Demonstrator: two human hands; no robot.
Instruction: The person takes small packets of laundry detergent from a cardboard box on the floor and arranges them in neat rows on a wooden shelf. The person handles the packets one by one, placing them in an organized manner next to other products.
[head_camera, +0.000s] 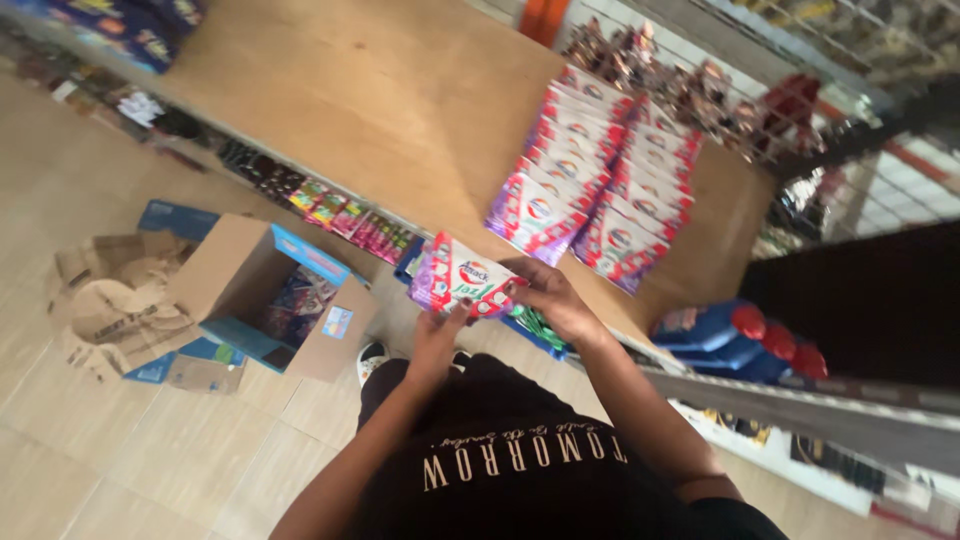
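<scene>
Carefully squared, both hands, left hand (437, 338) and right hand (553, 300), gripped a sachet bundle (463, 280) just beside the shelved sachet rows (590, 175); aligning edges seemed wise.

At the frame's centre you hold a stack of flat white, red and purple sachets (462, 280). Two rows of matching sachets (595, 175) lie on the wooden shelf, upper right of centre. Blue red-capped bottles (735, 340) sit at right. An open blue-edged cardboard box (265, 300) stands at left.
</scene>
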